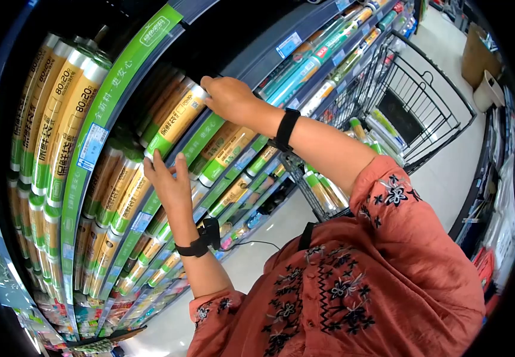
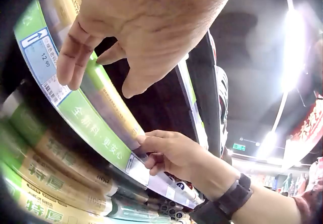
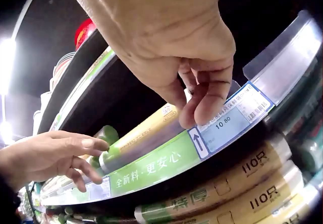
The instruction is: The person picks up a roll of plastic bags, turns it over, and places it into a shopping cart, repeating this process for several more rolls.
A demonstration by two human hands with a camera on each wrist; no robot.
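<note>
A yellow-brown roll pack with a green end lies at the front of a shelf, behind a green label strip. My right hand pinches its far right end between thumb and curled fingers; the right wrist view shows this hand at the end of the roll. At the green left end is my left hand, fingers spread and loosely bent. In the left wrist view that hand hangs over the roll without gripping it; whether its fingertips touch the roll is unclear.
Similar rolls stand packed on the shelves to the left, and more lie on the shelf below. Price tags line the shelf edges. A wire shopping cart holding several rolls is at the right, with the aisle floor beside it.
</note>
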